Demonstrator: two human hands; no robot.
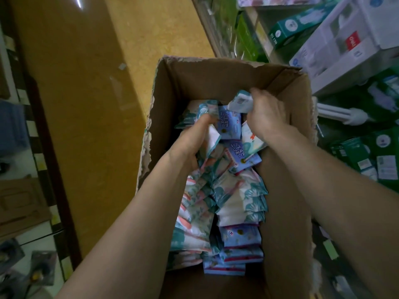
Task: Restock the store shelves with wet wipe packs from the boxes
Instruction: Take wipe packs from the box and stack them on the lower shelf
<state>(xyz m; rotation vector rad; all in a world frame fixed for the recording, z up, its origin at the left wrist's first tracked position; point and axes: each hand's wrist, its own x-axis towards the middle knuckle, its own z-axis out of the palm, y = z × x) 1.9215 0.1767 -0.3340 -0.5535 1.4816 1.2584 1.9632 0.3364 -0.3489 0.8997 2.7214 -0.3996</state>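
picking: left hand [191, 140] and right hand [266, 114], fingers clamped on wet wipe packs [237, 197] in box [216, 74]; next: lift to shelves [262, 39], upper right.

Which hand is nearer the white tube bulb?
Right. The right hand, gripping a pack, sits just inside the box wall beside the white tube bulb; the left hand is farther, across the box.

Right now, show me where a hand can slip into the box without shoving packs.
Bare cardboard shows in the box along its right wall beside the packs, at the far end beyond the hands, and at the near end below the blue packs. The middle is crowded: left hand and right hand both grip packs.
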